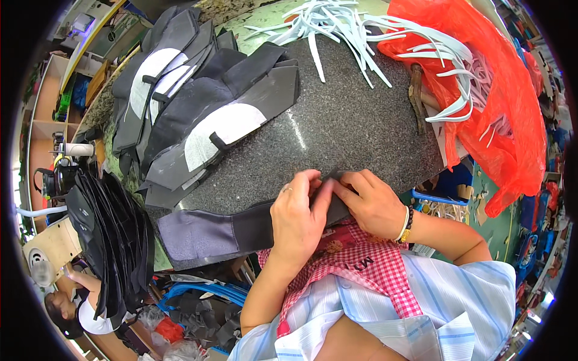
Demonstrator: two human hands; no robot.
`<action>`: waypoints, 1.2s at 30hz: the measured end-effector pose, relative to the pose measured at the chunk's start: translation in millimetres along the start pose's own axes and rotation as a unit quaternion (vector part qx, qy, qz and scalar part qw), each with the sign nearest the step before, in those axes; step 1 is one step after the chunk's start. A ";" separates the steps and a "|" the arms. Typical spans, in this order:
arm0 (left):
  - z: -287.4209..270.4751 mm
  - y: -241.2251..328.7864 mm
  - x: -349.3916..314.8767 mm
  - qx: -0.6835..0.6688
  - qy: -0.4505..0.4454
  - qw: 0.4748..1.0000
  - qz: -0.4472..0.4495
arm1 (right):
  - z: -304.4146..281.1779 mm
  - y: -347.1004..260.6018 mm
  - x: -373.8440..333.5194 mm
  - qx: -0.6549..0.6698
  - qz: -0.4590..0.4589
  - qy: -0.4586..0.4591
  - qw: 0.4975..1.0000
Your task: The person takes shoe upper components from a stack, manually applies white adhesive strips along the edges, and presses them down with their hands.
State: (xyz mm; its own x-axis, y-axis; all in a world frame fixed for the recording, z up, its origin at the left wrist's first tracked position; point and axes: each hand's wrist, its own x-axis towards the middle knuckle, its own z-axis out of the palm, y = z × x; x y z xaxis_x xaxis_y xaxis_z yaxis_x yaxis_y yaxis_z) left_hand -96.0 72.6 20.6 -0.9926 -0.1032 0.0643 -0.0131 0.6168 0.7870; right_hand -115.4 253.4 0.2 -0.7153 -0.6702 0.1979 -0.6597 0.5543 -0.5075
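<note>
evidently, left hand (296,215) and right hand (372,204) are pinching black fabric (254,226) near the slab's front edge (232,207); even tension should be helping.

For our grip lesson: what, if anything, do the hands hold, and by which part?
The left hand and right hand pinch a long dark strip near its right end; the exact spot is hidden.

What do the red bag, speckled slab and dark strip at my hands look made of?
Red bag: likely thin plastic film, glossy and crinkled. Speckled slab: probably granite-like stone, smooth-looking, judging by its fine grain. Dark strip: fabric or synthetic leather, dull, lightly creased; unclear which.
</note>
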 end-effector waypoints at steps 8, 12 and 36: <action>-4.1 -0.9 -4.4 0.017 -0.018 0.999 -0.028 | -10.3 5.4 -1.7 0.016 -0.054 -0.011 0.998; -6.9 2.4 3.0 -0.006 -0.042 0.997 -0.066 | -2.6 0.7 0.4 -0.018 -0.019 -0.014 1.000; -26.2 -20.3 -50.3 0.352 -0.104 0.894 0.257 | -50.0 40.9 26.0 -0.171 -0.143 -0.064 0.973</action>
State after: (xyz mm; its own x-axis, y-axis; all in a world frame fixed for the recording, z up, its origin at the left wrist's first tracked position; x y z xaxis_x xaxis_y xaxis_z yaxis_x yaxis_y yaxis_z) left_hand -42.6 44.8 17.4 -0.8889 0.4383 0.1331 0.4520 0.8864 0.0998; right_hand -172.6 283.3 26.5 -0.4711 -0.8650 0.1729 -0.8812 0.4530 -0.1349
